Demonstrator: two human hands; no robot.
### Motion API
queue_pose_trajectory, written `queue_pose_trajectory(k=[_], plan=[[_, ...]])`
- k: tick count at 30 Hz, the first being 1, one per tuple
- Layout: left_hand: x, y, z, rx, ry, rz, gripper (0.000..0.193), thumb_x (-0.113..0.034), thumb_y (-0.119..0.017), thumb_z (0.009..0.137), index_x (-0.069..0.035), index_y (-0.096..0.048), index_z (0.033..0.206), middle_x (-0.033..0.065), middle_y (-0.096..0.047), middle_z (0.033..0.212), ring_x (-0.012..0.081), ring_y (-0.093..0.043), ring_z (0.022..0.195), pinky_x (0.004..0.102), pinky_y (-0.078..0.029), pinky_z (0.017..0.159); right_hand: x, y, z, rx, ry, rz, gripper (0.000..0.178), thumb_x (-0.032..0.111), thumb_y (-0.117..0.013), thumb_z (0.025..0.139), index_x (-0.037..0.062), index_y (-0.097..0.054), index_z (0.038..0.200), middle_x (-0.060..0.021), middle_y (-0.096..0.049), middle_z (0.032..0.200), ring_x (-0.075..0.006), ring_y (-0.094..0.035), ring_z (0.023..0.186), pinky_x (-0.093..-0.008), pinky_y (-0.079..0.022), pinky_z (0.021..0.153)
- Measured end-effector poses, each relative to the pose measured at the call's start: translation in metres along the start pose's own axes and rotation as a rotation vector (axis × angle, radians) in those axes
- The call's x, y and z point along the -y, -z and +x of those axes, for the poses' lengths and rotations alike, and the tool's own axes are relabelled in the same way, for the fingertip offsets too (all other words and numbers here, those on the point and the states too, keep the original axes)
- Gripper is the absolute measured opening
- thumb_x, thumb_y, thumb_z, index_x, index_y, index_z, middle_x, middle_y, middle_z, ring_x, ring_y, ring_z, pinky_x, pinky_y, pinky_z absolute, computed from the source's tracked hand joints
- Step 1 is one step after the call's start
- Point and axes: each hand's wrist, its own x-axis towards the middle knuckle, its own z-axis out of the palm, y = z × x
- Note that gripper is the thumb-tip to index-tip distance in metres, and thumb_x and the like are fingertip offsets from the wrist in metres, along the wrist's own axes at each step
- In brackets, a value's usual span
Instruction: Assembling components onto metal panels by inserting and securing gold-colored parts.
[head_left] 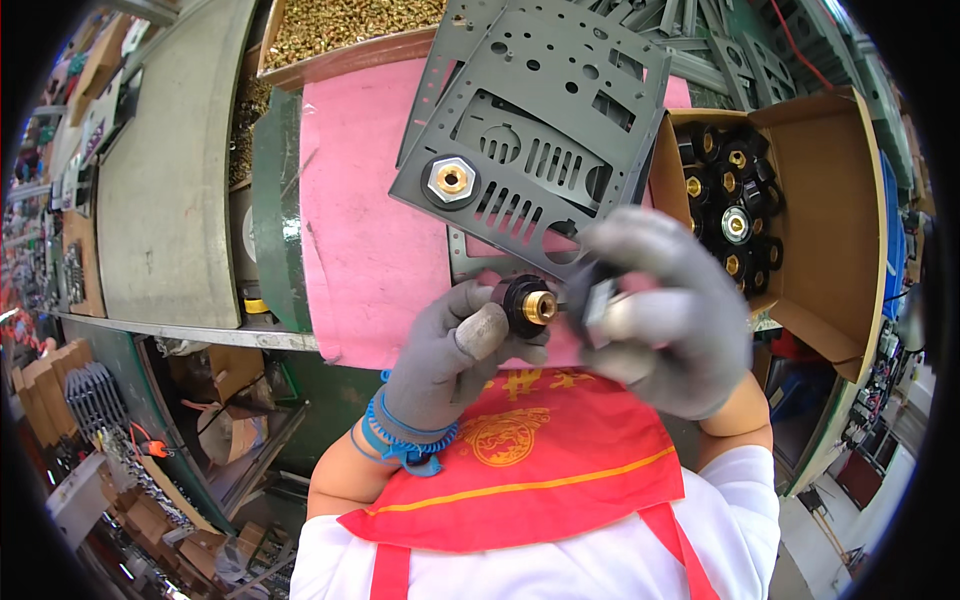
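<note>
My left hand (446, 348), in a grey glove, grips a round black fitting (528, 305) whose threaded brass end points to the right. Close beside it my gloved right hand (672, 325) is smeared by motion. Its fingers are bent around a dark part (590, 300) with a greyish face, too blurred to name. Beyond both hands, a black fitting with a hex nut and brass centre (451, 181) sits on a stack of grey punched metal panels (548, 225).
At right stands an open cardboard box (830, 235) holding several black brass-centred fittings (735, 185). A tray of small brass pieces (350, 30) lies at the far left. Pink sheeting (365, 220) covers the bench, and metal strips (690, 25) are piled at the back.
</note>
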Motion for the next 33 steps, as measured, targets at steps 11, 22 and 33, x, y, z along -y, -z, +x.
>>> queue_pose_trajectory(k=[11,22,33], plan=[[0.022,0.0,0.038,-0.053,-0.02,0.017,0.042,-0.029,-0.056,0.1,0.0,-0.05,0.13,0.0093,-0.061,0.122,0.0196,-0.062,0.107,0.0336,-0.053,0.09,-0.069,0.002,0.003,-0.076,-0.199,-0.463,0.023,0.013,-0.072,0.082,0.0082,-0.059,0.1,-0.0106,-0.065,0.113,-0.0349,-0.063,0.093,-0.0392,-0.05,0.081],[0.019,-0.002,0.04,0.04,0.013,0.062,0.048,-0.03,-0.064,0.096,-0.003,-0.047,0.133,0.0082,-0.057,0.126,0.0205,-0.058,0.117,0.0345,-0.052,0.097,-0.057,0.001,0.0,-0.053,-0.222,-0.291,0.023,-0.001,-0.072,0.078,0.0026,-0.056,0.094,-0.018,-0.064,0.12,-0.0268,-0.062,0.079,-0.0329,-0.051,0.072],[0.008,-0.005,0.037,0.017,0.025,0.088,0.071,-0.056,-0.049,0.097,-0.002,-0.039,0.141,0.0129,-0.047,0.14,0.0235,-0.052,0.126,0.0379,-0.045,0.106,-0.049,0.022,0.005,0.301,-0.226,0.123,0.031,0.009,-0.081,0.068,0.0082,-0.066,0.095,-0.0168,-0.066,0.118,-0.0329,-0.062,0.101,-0.0403,-0.046,0.092]])
